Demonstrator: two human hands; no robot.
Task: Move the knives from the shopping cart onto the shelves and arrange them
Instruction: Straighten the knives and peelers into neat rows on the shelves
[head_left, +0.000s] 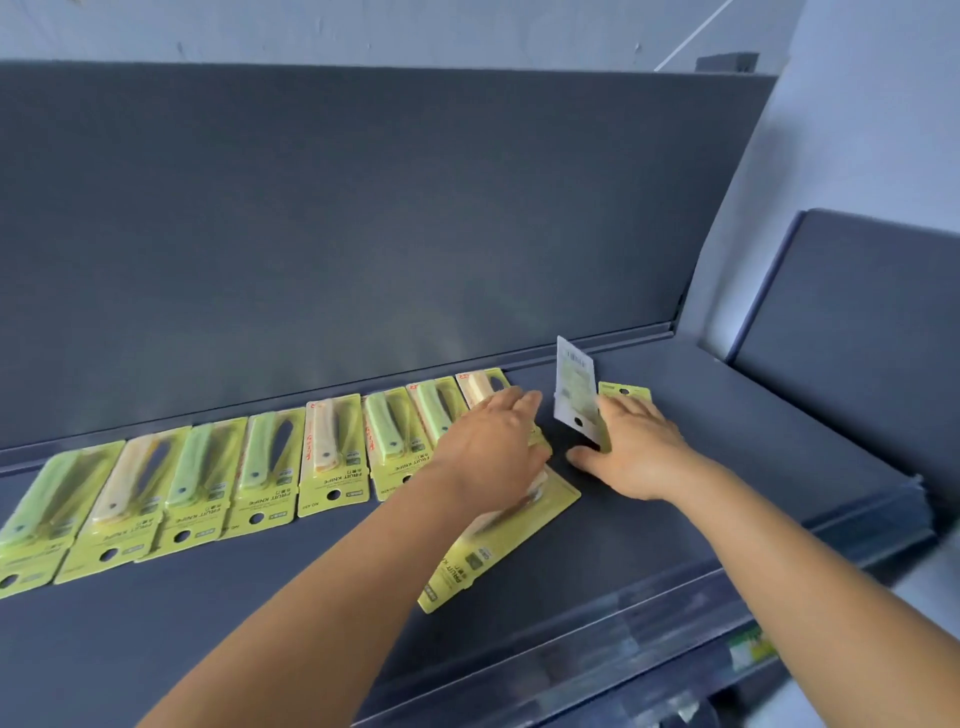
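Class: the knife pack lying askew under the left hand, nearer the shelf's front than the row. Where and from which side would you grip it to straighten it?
Probably pinch the askew pack by its flat card end, coming from the shelf's front edge: that end lies bare and nearest, while the left hand covers the bulging blister.

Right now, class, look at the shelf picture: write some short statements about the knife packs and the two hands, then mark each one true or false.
1. The knife packs lie flat in a row on the shelf. True.
2. The right hand is tilting one pack up on its edge. True.
3. The left hand is raised clear of every pack. False: it rests on packs at the row's right end.
4. All the packs are red. False: the cards are yellow-green.
5. A pack under the left hand sits askew from the row. True.
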